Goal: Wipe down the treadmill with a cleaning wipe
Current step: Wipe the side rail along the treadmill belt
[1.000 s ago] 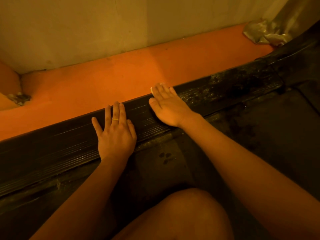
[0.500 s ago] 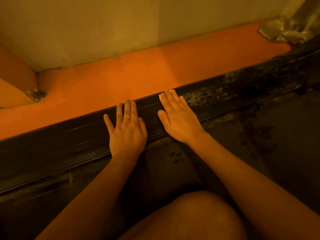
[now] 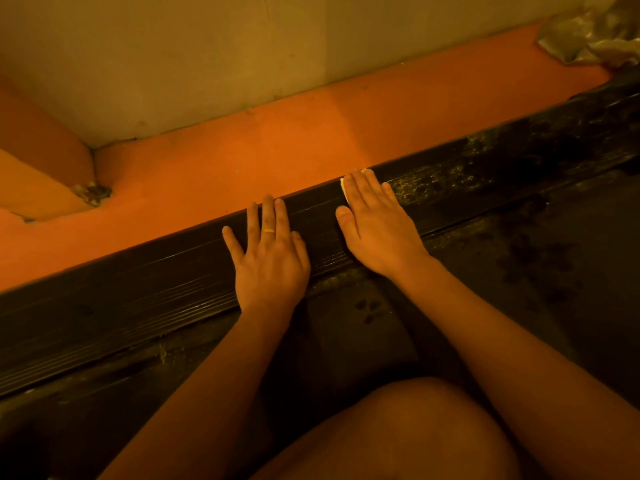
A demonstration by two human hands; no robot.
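A: What is the treadmill rail (image 3: pixel 138 299) like?

B: It is a long, dark strip with fine ridges running along its length, slightly glossy. Its long axis runs from 8 o'clock up to 2 o'clock. Toward 2 o'clock it is speckled with pale grime. The belt (image 3: pixel 554 271) on its near side is matte and dark with blotchy marks.

A: And the wipe (image 3: pixel 344 190)?

B: Only a pale, thin sliver shows, at 12 o'clock of the right hand (image 3: pixel 377 230), peeking out by the index finger and fingertips on the rail's far edge. The rest is hidden under the hand, so I cannot tell its shape or which way it lies.

A: How does that hand hold it?

B: It does not grasp the wipe. The fingers are straight and close together, pointing to 11 o'clock, and the flat palm presses the wipe onto the rail.

A: The left hand (image 3: pixel 270 258)?

B: It lies flat on the rail at 9 o'clock of the right hand, with the fingers slightly spread, pointing to 12 o'clock and holding nothing. There is a thin ring (image 3: pixel 268 230) on one finger.

A: Beyond the rail?

B: There is a smooth orange floor (image 3: pixel 311 140), then a plain pale wall (image 3: pixel 207 57). Crumpled, shiny sheeting (image 3: pixel 595 32) lies at 1 o'clock. A bare knee (image 3: pixel 415 427) is at 6 o'clock.
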